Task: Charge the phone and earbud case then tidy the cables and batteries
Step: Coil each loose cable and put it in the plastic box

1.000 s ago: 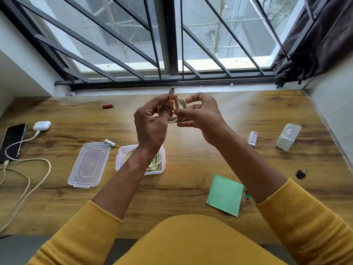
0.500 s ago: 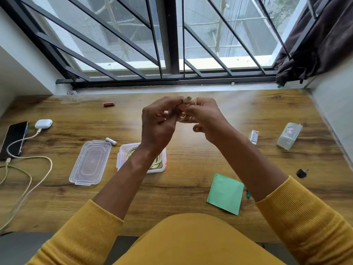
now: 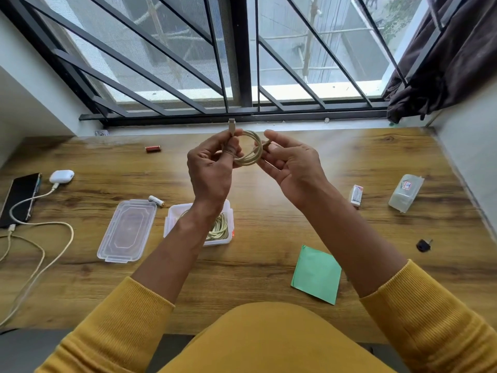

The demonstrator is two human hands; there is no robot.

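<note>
While the yellow sleeves frame the near edge of the table, a green paper lies just right of the box and nearer the person, with bare wood around it. That open white box holds a coiled cable and sits under the left forearm. Its clear lid lies flat just left of the box, and a white battery rests at the lid's far corner. Well left of the box, by the table's left edge, the phone and the earbud case each have a white lead plugged in, the leads trailing off the near-left edge.

Above and beyond the box, both hands hold a small coil in the air. The left hand pinches the coil's side with its plug standing up; the right hand pinches the opposite side between thumb and curled fingers.

Far right of the box lie a small packet, a clear case and a black key, near the right edge. Beyond the box, a red battery lies near the far edge under the window.
</note>
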